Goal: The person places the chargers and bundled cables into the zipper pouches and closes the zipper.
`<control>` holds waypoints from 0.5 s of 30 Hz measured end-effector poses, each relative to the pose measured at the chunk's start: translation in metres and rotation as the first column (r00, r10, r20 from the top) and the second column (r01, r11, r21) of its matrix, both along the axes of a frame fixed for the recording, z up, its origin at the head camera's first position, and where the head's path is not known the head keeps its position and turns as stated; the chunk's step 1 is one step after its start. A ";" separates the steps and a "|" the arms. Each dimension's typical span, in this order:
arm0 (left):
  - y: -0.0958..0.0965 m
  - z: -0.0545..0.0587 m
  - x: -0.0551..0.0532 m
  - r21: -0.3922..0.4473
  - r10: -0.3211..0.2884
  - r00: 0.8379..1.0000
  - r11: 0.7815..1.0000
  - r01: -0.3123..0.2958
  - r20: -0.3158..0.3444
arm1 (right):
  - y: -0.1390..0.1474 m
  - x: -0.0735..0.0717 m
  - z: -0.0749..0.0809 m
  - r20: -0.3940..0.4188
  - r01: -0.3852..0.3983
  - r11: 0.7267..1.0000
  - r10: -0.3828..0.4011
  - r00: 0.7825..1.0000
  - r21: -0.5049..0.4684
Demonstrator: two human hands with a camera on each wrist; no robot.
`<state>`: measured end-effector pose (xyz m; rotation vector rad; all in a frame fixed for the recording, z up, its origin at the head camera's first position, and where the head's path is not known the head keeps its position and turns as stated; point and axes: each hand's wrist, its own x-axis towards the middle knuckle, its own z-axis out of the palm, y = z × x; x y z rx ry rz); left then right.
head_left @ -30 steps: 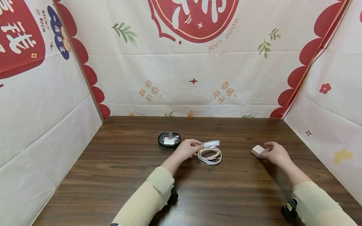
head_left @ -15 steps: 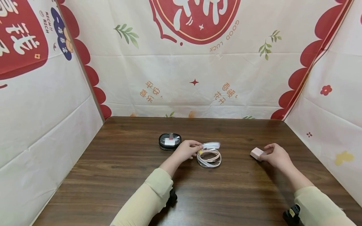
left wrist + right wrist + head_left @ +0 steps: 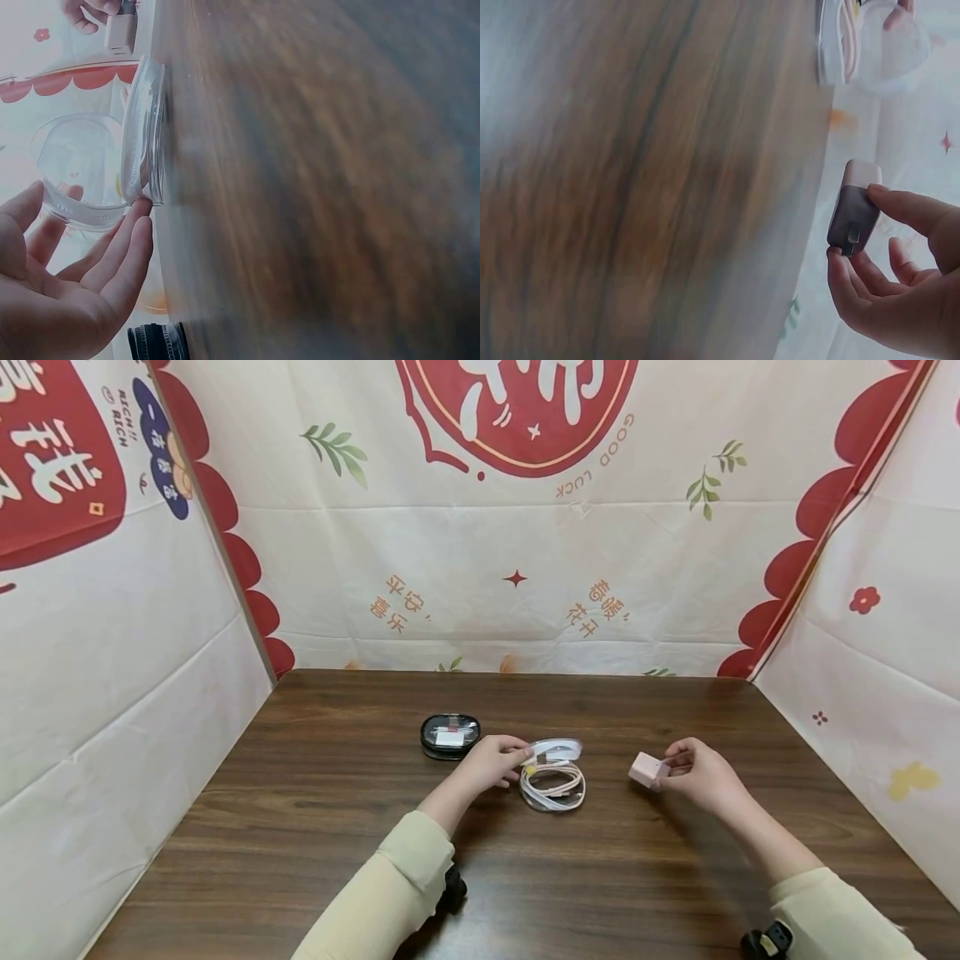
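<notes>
A small clear round case (image 3: 553, 807) stands at the table's middle with its lid (image 3: 562, 749) raised. Inside lies a coiled pale pink charging cable (image 3: 551, 777). My left hand (image 3: 487, 762) pinches the raised lid at its left side; in the left wrist view, thumb and fingers are at the edge of the transparent lid (image 3: 82, 214), fingertips close to the case base. To the right, my right hand (image 3: 708, 777) holds a pale pink charger plug (image 3: 647, 770) between thumb and fingertips, above the table. Its darker pronged face (image 3: 853, 217) shows in the right wrist view.
A black-rimmed oval case (image 3: 450, 735) with a see-through top and small items inside sits left of the left hand. The brown wooden table (image 3: 570, 885) is bounded by printed white cloth (image 3: 465, 543) at the back and both sides.
My right hand has lifted the charger plug and carried it left, toward the clear case. My left hand stays at the lid, and the case has shifted slightly toward me.
</notes>
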<state>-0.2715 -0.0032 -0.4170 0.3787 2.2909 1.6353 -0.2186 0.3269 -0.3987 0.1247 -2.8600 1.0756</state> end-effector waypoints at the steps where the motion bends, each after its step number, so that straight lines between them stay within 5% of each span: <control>1: -0.001 0.000 0.000 -0.001 -0.002 1.000 1.000 0.002 0.003 | -0.003 0.001 0.001 0.002 -0.013 1.000 0.013 1.000 -0.008; 15: -0.013 0.005 0.005 -0.016 -0.027 0.999 0.999 0.027 0.029 | -0.050 0.015 0.010 0.013 -0.091 0.989 0.093 0.996 -0.114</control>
